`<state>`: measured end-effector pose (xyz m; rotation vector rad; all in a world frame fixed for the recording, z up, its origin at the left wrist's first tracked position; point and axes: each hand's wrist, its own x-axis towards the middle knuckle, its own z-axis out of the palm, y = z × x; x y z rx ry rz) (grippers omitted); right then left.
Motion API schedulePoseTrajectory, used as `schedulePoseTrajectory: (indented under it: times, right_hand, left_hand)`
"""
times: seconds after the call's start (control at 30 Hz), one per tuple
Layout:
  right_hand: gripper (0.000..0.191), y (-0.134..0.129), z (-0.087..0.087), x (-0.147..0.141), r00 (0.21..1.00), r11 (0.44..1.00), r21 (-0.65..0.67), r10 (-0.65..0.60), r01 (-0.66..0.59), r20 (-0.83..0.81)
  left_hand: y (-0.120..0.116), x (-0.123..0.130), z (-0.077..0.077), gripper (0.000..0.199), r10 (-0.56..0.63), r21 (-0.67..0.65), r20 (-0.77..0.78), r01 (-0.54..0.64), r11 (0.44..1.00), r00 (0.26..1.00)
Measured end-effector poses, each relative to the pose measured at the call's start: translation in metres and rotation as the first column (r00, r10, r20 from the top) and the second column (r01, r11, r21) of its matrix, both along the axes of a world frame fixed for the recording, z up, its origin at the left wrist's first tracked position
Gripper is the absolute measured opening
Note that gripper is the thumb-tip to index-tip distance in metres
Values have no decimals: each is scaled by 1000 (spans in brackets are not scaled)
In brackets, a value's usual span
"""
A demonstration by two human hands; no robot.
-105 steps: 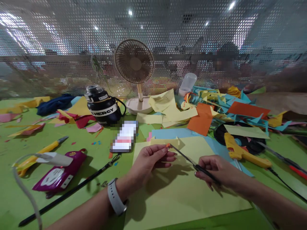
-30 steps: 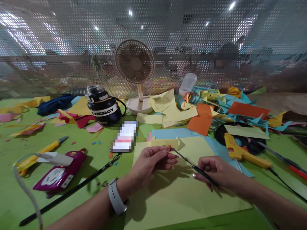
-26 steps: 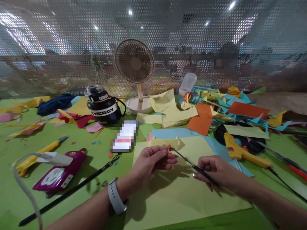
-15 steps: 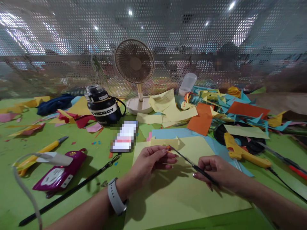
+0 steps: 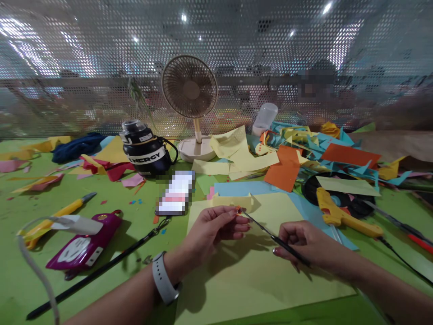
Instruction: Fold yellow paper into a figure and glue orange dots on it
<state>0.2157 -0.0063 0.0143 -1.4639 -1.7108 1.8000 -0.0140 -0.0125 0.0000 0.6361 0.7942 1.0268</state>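
My left hand (image 5: 216,228) is closed in a pinch, its thumb and forefinger gripping a small orange piece (image 5: 238,210), likely paper. The other fingers curl loosely below. From the right comes my right hand (image 5: 304,243), wrapped around a slim tool with a black handle and a thin metal tip (image 5: 287,249). The tool's tip touches or nearly touches the orange piece; its exact kind is unclear. Both hands are above a large pale yellow paper sheet (image 5: 257,289). A small folded yellow paper piece (image 5: 233,201) lies just beyond my left fingers.
Behind stand a fan (image 5: 190,88) and a black bottle (image 5: 145,151). A phone (image 5: 176,193) lies left of the sheet, near a purple power bank (image 5: 84,241) and a yellow cutter (image 5: 64,216). Rightward are a yellow glue gun (image 5: 341,219) and heaped paper scraps (image 5: 304,140).
The tool's tip has shifted slightly down and right at the orange piece, and my right hand has moved a little with it. My left hand stays almost still.
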Motion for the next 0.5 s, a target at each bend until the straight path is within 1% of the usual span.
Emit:
schedulePoseTrajectory:
  times: [0.27,0.5]
  right_hand:
    - [43,-1,-2,1,1000,1000,-14,-6,6,-3]
    - [42,-1,0,0,1000,1000,-15,-15,15,-5]
  left_hand:
    - [0,-1,-2,17,-6,14,-2,6,1000,1000]
    - [1,0,0,19,-5,1,-20,5,1000,1000]
